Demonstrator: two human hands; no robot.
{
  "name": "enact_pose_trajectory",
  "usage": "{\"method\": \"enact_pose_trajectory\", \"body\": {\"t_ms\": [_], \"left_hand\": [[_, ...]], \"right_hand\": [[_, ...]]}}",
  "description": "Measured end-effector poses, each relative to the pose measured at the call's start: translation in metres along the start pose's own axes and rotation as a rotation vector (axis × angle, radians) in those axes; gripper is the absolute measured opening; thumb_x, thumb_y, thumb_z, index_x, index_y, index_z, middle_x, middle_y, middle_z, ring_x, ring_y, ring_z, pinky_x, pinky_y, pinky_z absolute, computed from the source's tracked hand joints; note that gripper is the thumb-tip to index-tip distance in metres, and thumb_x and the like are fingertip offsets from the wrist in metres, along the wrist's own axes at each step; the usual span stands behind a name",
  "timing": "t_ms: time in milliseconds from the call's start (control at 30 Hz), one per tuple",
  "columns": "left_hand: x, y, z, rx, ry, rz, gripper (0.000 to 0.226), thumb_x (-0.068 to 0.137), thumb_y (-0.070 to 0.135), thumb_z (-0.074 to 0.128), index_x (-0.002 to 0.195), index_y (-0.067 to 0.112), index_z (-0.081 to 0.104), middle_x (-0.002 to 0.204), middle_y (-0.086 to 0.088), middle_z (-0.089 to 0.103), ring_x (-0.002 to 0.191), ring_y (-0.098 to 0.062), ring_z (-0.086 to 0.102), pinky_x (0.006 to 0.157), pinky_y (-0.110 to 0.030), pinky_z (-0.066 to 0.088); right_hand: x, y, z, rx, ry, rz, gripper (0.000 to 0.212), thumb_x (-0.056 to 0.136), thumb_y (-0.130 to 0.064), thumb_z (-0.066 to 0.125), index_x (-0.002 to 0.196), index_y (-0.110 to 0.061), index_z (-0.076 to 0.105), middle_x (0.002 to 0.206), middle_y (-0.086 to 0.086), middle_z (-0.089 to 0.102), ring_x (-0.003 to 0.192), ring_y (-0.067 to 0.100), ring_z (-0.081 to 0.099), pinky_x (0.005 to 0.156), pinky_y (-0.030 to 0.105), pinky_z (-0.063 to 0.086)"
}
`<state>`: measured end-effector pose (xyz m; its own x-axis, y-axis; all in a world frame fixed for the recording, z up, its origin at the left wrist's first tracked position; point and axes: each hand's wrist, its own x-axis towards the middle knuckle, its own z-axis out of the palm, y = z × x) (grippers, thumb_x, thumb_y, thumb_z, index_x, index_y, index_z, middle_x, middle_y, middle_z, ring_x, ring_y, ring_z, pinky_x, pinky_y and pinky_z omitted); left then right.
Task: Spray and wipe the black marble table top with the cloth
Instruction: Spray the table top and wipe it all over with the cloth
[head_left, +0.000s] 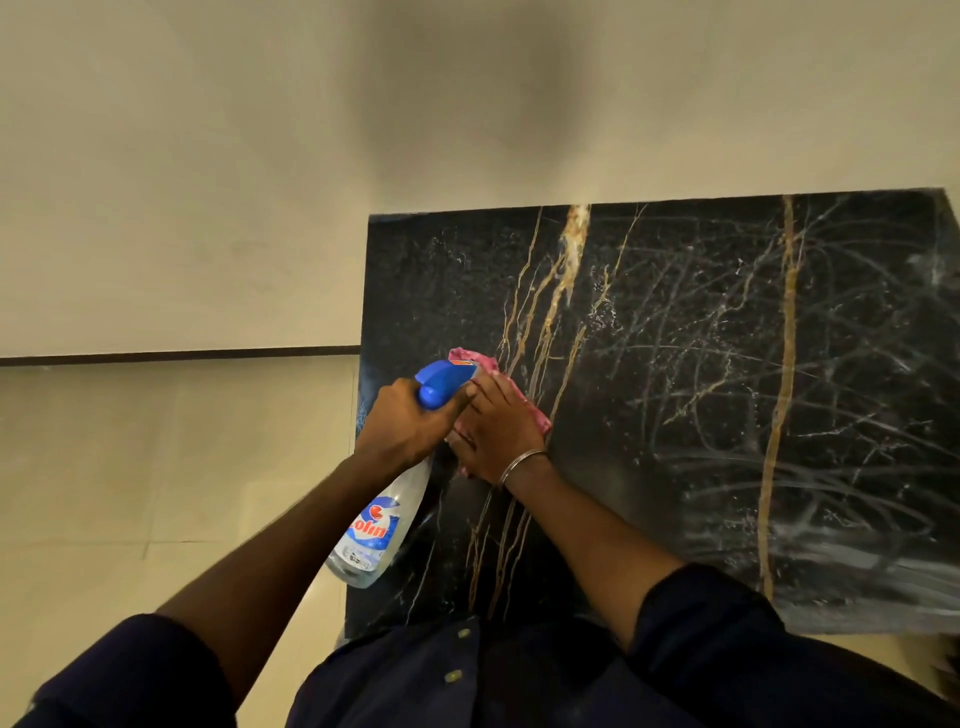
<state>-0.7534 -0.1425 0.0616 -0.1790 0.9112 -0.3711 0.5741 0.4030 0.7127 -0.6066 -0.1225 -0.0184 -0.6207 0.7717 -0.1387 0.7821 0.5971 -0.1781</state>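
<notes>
My left hand (402, 428) has its grip clamped round the neck of the Colin spray bottle (382, 512), nozzle just above the cloth. My right hand (496, 434) is flat, pressing the pink cloth (480, 364) onto the black marble tabletop (675, 415) near its left edge. Right side shows streaky wipe marks. Risks: the bottle hangs off the edge and could knock the marble; spraying now would wet my fingers, not the stone.

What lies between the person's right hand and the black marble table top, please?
In the head view, a pink cloth lies under the right hand, pressed on the black marble table top.
</notes>
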Motion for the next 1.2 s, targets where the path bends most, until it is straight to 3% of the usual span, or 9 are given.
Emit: {"method": "enact_pose_trajectory", "body": {"t_ms": [100,200,367,533,600,700,833,1000,1200], "left_hand": [[0.007,0.004,-0.002,0.002,-0.025,-0.016,0.053,0.081,0.064,0.059,0.109,0.019,0.063,0.082,0.000,0.069,0.073,-0.010,0.065,0.063,-0.018,0.047],[0.016,0.010,0.000,0.008,-0.045,-0.011,0.041,0.086,0.054,0.061,0.103,0.018,0.063,0.073,0.003,0.066,0.066,-0.007,0.063,0.057,-0.013,0.042],[0.031,0.018,0.006,-0.057,-0.063,-0.019,0.041,0.086,0.053,0.062,0.106,0.018,0.060,0.078,0.003,0.065,0.071,-0.011,0.064,0.062,-0.020,0.046],[0.038,0.023,0.006,-0.120,-0.023,-0.007,0.035,0.085,0.051,0.063,0.101,0.020,0.059,0.081,-0.003,0.067,0.072,-0.015,0.065,0.064,-0.021,0.048],[0.038,0.022,0.007,-0.123,-0.010,-0.019,0.037,0.085,0.053,0.063,0.100,0.020,0.058,0.080,-0.003,0.066,0.072,-0.015,0.064,0.063,-0.021,0.048],[0.037,0.021,0.006,-0.121,-0.016,-0.025,0.035,0.085,0.053,0.063,0.099,0.021,0.058,0.081,-0.005,0.067,0.072,-0.017,0.065,0.064,-0.023,0.050],[0.038,0.022,0.006,-0.096,0.003,-0.027,0.032,0.086,0.051,0.063,0.100,0.023,0.059,0.079,0.000,0.067,0.070,-0.009,0.064,0.064,-0.020,0.050],[0.047,0.031,0.005,-0.085,-0.028,-0.028,0.032,0.087,0.050,0.062,0.106,0.024,0.058,0.078,0.009,0.064,0.071,-0.003,0.062,0.063,-0.016,0.046],[0.061,0.040,0.002,-0.104,-0.051,0.012,0.026,0.088,0.049,0.061,0.099,0.025,0.057,0.080,0.004,0.065,0.072,-0.008,0.063,0.064,-0.019,0.046]], "right_hand": [[-0.007,0.038,0.001,-0.007,0.021,0.014,0.065,0.099,-0.055,0.034,0.149,-0.014,0.037,0.155,0.008,0.036,0.147,0.030,0.024,0.119,0.048,0.023],[-0.023,0.089,0.002,0.012,0.030,0.230,0.066,0.100,-0.055,0.024,0.155,-0.019,0.023,0.163,0.006,0.020,0.152,0.027,0.010,0.122,0.049,0.016],[-0.054,0.175,-0.009,0.053,0.073,0.575,0.069,0.097,-0.050,0.025,0.156,-0.014,0.020,0.164,0.009,0.017,0.151,0.030,0.010,0.121,0.052,0.020],[-0.023,0.161,-0.012,0.122,0.130,0.906,0.069,0.096,-0.046,0.026,0.155,-0.011,0.024,0.161,0.013,0.024,0.149,0.035,0.016,0.120,0.054,0.015],[-0.007,0.140,-0.012,0.124,0.106,0.877,0.070,0.096,-0.048,0.026,0.156,-0.011,0.020,0.162,0.013,0.020,0.150,0.034,0.012,0.121,0.054,0.013],[0.016,0.102,-0.011,0.109,0.067,0.661,0.071,0.098,-0.051,0.023,0.157,-0.013,0.016,0.164,0.012,0.014,0.152,0.032,0.006,0.122,0.052,0.009],[0.039,0.048,-0.007,0.099,0.028,0.407,0.072,0.095,-0.054,0.026,0.155,-0.013,0.024,0.162,0.011,0.022,0.151,0.031,0.012,0.122,0.049,0.011],[0.033,0.066,-0.007,0.056,0.022,0.217,0.066,0.099,-0.053,0.030,0.155,-0.018,0.025,0.162,0.006,0.025,0.151,0.027,0.015,0.122,0.047,0.013],[0.001,0.168,-0.013,0.025,0.061,0.464,0.069,0.098,-0.053,0.029,0.155,-0.015,0.021,0.163,0.010,0.018,0.151,0.032,0.012,0.120,0.054,0.020]]}}
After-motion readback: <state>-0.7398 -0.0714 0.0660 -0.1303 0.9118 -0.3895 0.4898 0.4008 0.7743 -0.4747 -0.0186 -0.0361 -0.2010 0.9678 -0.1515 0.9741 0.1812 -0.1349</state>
